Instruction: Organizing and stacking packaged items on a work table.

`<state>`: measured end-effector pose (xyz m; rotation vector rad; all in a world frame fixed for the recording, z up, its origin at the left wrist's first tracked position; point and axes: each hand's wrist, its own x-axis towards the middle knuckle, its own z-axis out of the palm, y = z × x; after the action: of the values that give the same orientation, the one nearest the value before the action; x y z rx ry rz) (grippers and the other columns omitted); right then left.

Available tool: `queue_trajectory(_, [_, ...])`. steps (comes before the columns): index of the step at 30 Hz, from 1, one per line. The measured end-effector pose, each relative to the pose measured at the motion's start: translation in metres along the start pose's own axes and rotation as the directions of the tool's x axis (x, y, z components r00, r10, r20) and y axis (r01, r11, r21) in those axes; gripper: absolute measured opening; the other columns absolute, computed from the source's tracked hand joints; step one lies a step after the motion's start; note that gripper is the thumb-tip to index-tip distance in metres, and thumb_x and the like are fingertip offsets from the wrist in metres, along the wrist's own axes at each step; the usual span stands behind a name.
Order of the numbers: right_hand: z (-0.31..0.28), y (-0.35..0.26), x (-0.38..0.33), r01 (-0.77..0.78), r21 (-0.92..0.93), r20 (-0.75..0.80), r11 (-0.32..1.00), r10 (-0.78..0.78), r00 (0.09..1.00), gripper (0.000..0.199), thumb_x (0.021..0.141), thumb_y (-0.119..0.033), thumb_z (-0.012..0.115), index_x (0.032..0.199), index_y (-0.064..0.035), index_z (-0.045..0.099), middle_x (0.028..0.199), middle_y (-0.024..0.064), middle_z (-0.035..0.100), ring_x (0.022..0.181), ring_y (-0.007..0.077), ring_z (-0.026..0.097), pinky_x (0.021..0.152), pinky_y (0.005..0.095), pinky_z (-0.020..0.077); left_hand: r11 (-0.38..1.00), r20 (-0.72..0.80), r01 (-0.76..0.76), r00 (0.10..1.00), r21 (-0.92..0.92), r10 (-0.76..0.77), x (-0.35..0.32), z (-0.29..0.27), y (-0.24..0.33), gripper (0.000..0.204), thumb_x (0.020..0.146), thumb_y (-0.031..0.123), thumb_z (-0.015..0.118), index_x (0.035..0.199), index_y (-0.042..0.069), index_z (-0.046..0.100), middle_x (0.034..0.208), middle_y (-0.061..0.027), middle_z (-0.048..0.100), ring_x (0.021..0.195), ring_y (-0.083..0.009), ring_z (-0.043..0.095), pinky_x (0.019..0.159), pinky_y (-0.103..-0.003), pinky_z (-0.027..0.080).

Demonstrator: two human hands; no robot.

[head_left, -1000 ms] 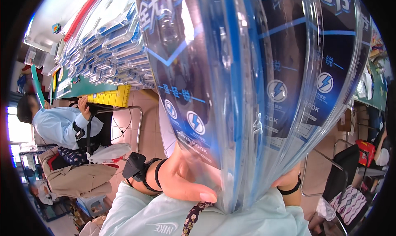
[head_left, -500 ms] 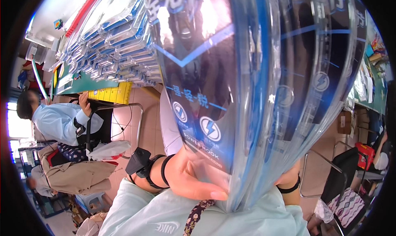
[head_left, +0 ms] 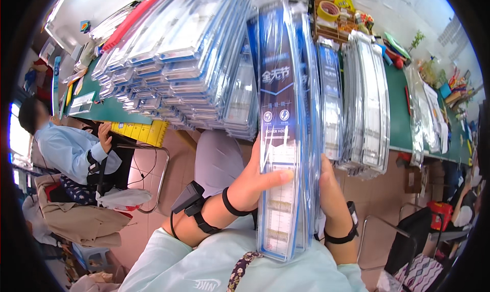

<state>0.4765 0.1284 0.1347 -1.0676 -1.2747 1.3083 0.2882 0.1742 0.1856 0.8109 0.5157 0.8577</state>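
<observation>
Between my hands stands a bundle of long, narrow clear plastic packs with dark and blue printed cards and small white panels inside. My left hand is closed round its left side, the thumb lying across the front pack. Against the right side presses my right hand, its fingers partly hidden behind the bundle. The lower end of the bundle reaches down to my shirt, and its top leans toward the table. A large heap of similar packs lies just left of it. To its right stands a row of more packs.
Both pack piles rest on a green table, whose far side holds a tape roll. A yellow box sits below the table's left part. At the left a person in light blue sits; a black chair stands at right.
The bundle has come down and away from the camera, between my hands. My hands have moved up and forward, and the table with its pack row now shows behind.
</observation>
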Motion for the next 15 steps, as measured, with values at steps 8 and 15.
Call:
queue_trajectory(8, [0.015, 0.034, 0.037, -0.042, 0.042, 0.004, 0.998, 0.042, 0.999, 0.084, 0.087, -0.066, 0.034, 0.142, -0.0033, 0.02, 0.135, 0.0156, 0.039, 0.123, 0.0242, 0.042, 0.1, 0.0363, 0.0383, 0.998, 0.005, -0.057, 0.998, 0.032, 0.056, 0.031, -0.011, -0.007, 0.085, 0.077, 0.014, 0.067, 0.142, 0.006, 0.012, 0.131, -0.0116, 0.038, 0.121, -0.0217, 0.04, 0.1, -0.037, 0.035])
queue_trajectory(15, [0.024, 0.02, 0.062, -0.36, 0.478, 0.168, 0.801, 0.32, 0.933, 0.083, 0.087, -0.066, 0.03, 0.138, -0.0013, 0.025, 0.129, 0.0183, 0.045, 0.113, 0.0276, 0.052, 0.09, 0.037, 0.048, 0.991, 0.011, -0.055, 0.998, 0.122, 0.054, 0.066, -0.031, -0.01, 0.086, 0.077, 0.013, 0.068, 0.142, 0.006, 0.013, 0.131, -0.0135, 0.04, 0.122, -0.0226, 0.041, 0.1, -0.037, 0.036])
